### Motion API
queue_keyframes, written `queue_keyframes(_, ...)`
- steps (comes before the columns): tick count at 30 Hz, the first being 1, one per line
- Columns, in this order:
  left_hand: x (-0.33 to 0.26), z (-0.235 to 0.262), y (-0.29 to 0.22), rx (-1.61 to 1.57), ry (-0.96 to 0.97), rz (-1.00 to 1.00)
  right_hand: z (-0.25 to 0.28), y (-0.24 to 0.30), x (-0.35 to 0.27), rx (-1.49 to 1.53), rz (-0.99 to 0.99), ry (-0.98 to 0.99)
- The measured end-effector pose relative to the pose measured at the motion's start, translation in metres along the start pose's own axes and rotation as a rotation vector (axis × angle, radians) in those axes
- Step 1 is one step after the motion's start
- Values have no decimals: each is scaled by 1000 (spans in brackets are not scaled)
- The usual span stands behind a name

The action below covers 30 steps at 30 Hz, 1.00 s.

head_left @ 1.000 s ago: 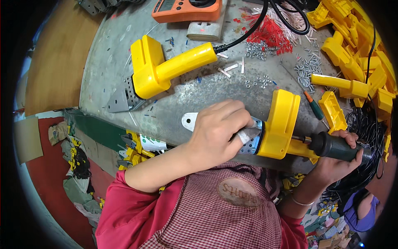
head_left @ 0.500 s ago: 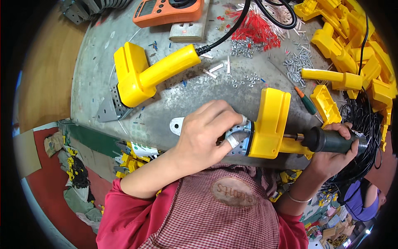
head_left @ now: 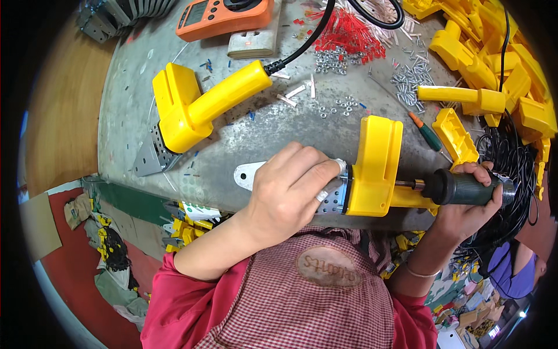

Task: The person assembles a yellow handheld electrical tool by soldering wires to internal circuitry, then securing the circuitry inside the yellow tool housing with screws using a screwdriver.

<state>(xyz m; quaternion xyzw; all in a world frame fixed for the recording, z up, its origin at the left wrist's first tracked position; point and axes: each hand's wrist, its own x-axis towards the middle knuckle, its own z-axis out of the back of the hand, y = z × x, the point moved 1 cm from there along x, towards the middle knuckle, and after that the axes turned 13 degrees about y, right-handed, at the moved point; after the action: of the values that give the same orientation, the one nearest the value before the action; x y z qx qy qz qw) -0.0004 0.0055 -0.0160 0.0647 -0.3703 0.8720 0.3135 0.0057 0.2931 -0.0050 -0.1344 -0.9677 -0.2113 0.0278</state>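
My left hand is closed round the perforated metal plate of a yellow plastic-handled tool, with tape on its fingertips. The plate's pale rounded end with a hole sticks out past the knuckles. In my right hand is a dark green power screwdriver, held level. Its shaft points left and meets the yellow housing, where the tip is hidden. A second such yellow tool, with a black cord at its handle, lies on the bench to the left.
The metal bench holds an orange multimeter, red-sleeved parts, nuts, screws and a hand screwdriver. Yellow housings are heaped at the right, above coiled black cable. A person in purple is at the lower right.
The view has shifted slightly, so the bench items sit a little further left and up. Fingers of my left hand have shifted slightly on the plate; both hands keep their holds.
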Motion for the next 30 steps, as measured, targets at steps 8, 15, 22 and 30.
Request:
queue_keyframes(8, 1, 2, 0, -110, 22, 15, -1, -1, -1, -44, 34, -14)
queue_keyframes(15, 3, 3, -2, -169, 33, 62, -11, -2, 1, -13, 61, -6)
queue_keyframes(22, 5, 9, 3, -277, 102, 97, -10, -1, 2, 12, 48, -63)
queue_keyframes(30, 9, 10, 1, -234, 155, 81, -12, 0, 7, 1, 33, -88)
